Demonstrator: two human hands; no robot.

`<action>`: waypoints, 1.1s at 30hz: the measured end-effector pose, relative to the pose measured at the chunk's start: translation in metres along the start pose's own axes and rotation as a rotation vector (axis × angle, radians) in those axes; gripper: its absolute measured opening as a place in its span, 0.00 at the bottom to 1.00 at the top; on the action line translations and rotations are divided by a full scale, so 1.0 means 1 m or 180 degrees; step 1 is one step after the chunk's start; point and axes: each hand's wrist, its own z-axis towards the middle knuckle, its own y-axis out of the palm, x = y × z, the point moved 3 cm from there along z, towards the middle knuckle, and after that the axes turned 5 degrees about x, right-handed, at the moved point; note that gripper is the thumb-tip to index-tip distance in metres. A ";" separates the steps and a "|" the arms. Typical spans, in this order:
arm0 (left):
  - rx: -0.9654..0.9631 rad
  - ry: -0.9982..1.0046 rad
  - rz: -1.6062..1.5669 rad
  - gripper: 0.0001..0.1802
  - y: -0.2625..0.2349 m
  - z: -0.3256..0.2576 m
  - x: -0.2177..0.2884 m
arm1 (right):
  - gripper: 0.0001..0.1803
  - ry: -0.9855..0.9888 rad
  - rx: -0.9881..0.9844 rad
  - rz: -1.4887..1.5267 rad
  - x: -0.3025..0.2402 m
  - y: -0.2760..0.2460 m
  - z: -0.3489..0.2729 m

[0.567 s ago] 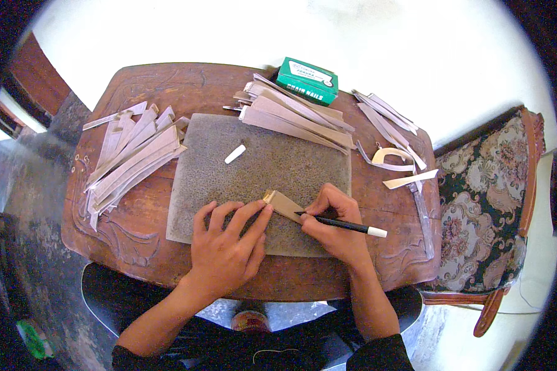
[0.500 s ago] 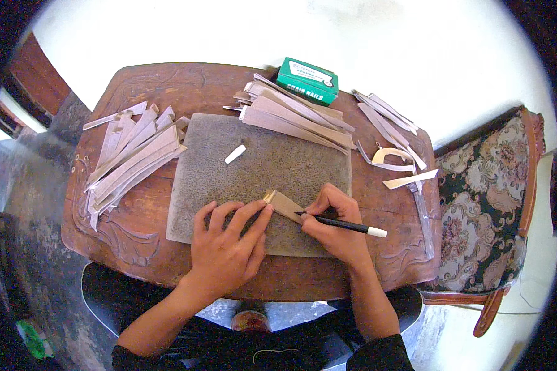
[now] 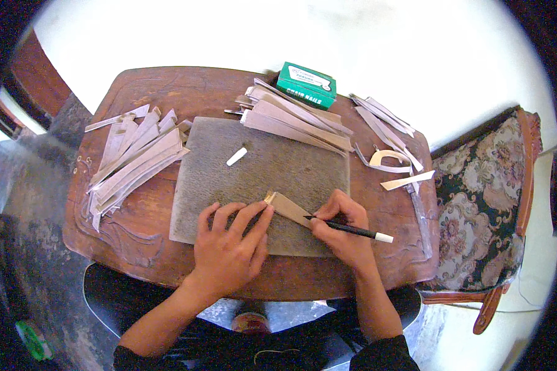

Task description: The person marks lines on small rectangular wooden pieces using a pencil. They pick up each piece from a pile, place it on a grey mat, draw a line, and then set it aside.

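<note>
A green-and-white cardboard box (image 3: 306, 86) sits near the far edge of the carved brown wooden surface (image 3: 167, 93). To the right stands a wood-framed chair (image 3: 476, 210) in dark floral upholstery. Beyond rises a white wall (image 3: 402, 43); mottled grey floor (image 3: 52, 260) spreads left, with a bright green object (image 3: 34, 340) low down.

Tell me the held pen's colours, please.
The pen is black with a white end, best seen in the head view.

My strip (image 3: 291, 209) lies on the mat (image 3: 223, 191), frame centre; left, one bundle (image 3: 141, 163); upper centre, another bundle (image 3: 288, 125), box (image 3: 307, 85) behind; right, chair (image 3: 476, 204).
</note>
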 end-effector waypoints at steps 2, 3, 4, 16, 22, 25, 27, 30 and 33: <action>0.0003 0.0011 0.0012 0.26 0.000 0.000 0.001 | 0.12 0.0018 -0.0045 0.0050 -0.002 0.000 0.000; 0.0005 0.0018 0.0018 0.26 0.000 0.000 0.001 | 0.12 0.0027 -0.0067 0.0075 -0.003 0.001 0.000; -0.0030 0.0015 0.0039 0.26 0.000 0.000 0.001 | 0.12 0.0013 -0.0108 0.0069 -0.005 0.001 0.000; -0.0047 0.0073 0.0198 0.26 -0.001 0.000 0.001 | 0.12 0.0098 -0.0098 0.0035 -0.007 0.004 0.002; -0.0040 0.0056 0.0169 0.25 -0.001 0.000 0.000 | 0.12 0.0116 -0.0112 0.0060 -0.007 0.005 0.002; -0.0039 0.0052 0.0163 0.25 -0.001 0.000 0.001 | 0.12 0.0101 -0.0110 0.0079 -0.006 0.004 0.002; -0.0053 0.0053 0.0188 0.25 -0.001 0.000 0.001 | 0.12 0.0109 -0.0123 0.0088 -0.004 0.005 0.002; -0.0039 0.0058 0.0176 0.25 -0.001 -0.001 0.000 | 0.12 0.0094 -0.0127 0.0108 -0.006 0.005 0.002; -0.0052 0.0065 0.0171 0.25 -0.001 0.000 0.001 | 0.13 0.0034 -0.0120 0.0105 -0.005 0.005 0.002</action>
